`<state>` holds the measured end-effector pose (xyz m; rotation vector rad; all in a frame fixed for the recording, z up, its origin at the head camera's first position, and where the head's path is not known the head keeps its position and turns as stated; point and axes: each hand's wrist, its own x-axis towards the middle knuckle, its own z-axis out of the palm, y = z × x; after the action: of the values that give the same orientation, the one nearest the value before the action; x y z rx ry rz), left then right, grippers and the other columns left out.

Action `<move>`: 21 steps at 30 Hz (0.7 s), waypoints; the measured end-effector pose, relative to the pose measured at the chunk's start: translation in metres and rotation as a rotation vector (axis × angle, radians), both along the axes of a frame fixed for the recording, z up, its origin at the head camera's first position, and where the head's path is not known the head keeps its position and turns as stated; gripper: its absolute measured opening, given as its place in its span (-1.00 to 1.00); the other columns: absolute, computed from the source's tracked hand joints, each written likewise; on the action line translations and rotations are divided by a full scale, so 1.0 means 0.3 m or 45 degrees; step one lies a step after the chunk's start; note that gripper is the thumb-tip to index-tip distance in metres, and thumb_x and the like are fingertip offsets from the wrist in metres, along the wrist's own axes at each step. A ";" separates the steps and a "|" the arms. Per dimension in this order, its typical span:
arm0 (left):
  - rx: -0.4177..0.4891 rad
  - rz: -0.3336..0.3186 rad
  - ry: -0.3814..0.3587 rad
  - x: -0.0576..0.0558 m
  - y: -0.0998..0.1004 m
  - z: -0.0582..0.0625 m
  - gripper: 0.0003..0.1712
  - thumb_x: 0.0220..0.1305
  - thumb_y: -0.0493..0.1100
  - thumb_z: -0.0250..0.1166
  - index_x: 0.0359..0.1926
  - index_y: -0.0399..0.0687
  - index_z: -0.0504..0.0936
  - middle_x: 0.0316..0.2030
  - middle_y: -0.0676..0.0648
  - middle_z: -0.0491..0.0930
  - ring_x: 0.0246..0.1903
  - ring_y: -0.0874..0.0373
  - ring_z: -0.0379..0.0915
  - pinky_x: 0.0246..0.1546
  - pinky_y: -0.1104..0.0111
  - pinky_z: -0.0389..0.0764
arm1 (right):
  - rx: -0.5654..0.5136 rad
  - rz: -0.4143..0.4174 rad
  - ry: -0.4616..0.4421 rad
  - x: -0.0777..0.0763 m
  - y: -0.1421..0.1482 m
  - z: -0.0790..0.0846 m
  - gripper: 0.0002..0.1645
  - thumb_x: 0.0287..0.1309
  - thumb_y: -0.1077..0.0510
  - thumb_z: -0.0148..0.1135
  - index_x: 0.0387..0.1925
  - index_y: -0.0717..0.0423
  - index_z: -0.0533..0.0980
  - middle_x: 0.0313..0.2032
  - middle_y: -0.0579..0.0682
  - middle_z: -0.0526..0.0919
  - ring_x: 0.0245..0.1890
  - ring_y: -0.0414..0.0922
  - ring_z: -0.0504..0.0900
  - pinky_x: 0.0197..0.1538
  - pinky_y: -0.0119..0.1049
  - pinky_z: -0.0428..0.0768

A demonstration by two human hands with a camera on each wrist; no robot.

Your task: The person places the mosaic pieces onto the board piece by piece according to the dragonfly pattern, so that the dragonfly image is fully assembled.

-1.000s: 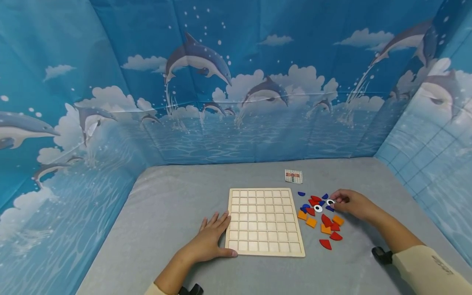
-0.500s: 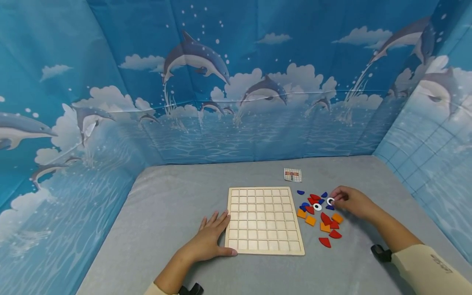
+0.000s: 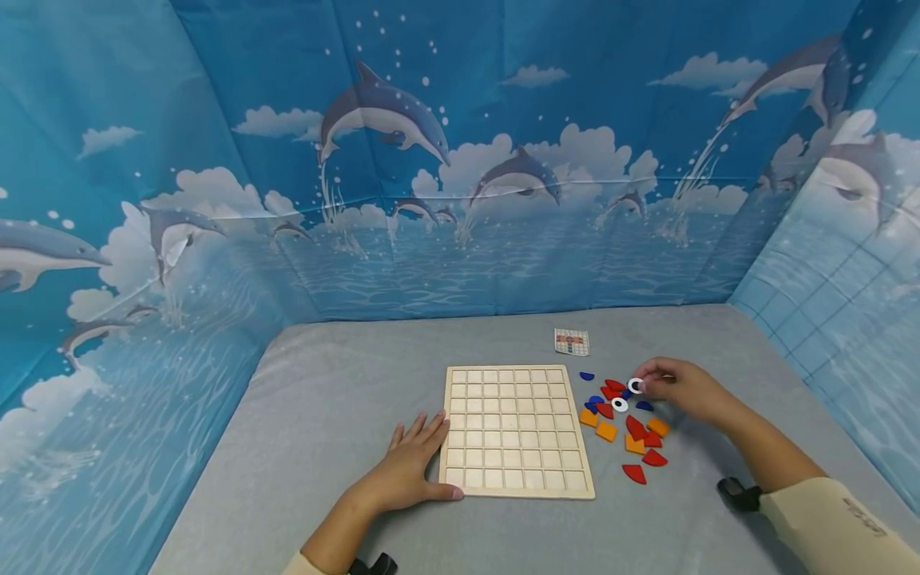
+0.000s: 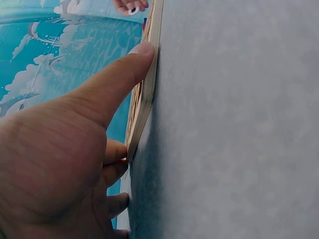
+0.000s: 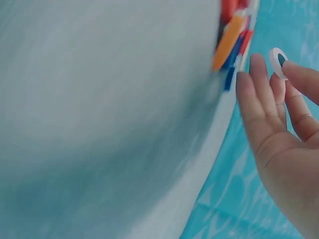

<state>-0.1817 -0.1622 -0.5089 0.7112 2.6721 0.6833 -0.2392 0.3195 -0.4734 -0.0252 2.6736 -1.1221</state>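
High forward-down head view, close-up wrist views, white ring (image 3: 630,386) common to all

Grey table (image 3: 338,399): board (image 3: 509,438) flat; card (image 3: 571,342) beyond; scattered right, red wedges (image 3: 635,474), orange squares (image 3: 607,432), blue half-discs (image 3: 587,375), one white ring (image 3: 614,406).

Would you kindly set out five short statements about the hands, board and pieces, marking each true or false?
1. The right hand holds a round white piece. True.
2. Red pieces, orange pieces and blue pieces lie right of the wooden board. True.
3. The left hand grips an orange square. False; it touches the board's edge.
4. The printed card lies on the board. False; it lies beyond the board's far edge.
5. A second white piece sits on the board's grid. False; it lies among the coloured pieces.
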 end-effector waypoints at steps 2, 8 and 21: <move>-0.005 0.003 -0.006 0.001 0.000 0.000 0.31 0.06 0.49 0.37 0.62 0.02 -0.02 0.64 0.03 -0.13 0.63 -0.15 -0.34 0.52 -0.28 -0.28 | -0.027 0.013 0.004 0.004 -0.023 0.014 -0.57 0.43 -0.03 0.19 0.14 0.16 0.53 -0.08 0.09 0.63 -0.08 -0.01 0.58 -0.05 -0.18 0.64; 0.001 0.006 -0.014 0.001 -0.001 0.001 0.31 0.07 0.48 0.38 0.62 0.02 -0.02 0.64 0.03 -0.14 0.63 -0.15 -0.35 0.52 -0.28 -0.29 | -0.114 0.045 0.035 0.006 -0.100 0.050 -0.51 0.43 -0.07 0.18 0.21 0.14 0.51 0.00 0.12 0.62 -0.02 0.00 0.61 0.05 -0.06 0.67; 0.003 0.010 0.011 0.009 0.010 0.002 0.32 0.05 0.48 0.39 0.62 -0.04 0.00 0.63 -0.02 -0.12 0.62 -0.19 -0.31 0.51 -0.30 -0.26 | -0.264 0.153 0.012 -0.031 -0.261 0.082 -0.62 0.46 0.04 0.16 0.18 0.13 0.54 0.01 0.13 0.69 0.01 0.11 0.67 -0.04 -0.08 0.68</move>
<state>-0.1791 -0.1592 -0.5082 0.7066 2.6839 0.6873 -0.2486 0.2412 -0.4488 -0.2246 2.5139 -1.3566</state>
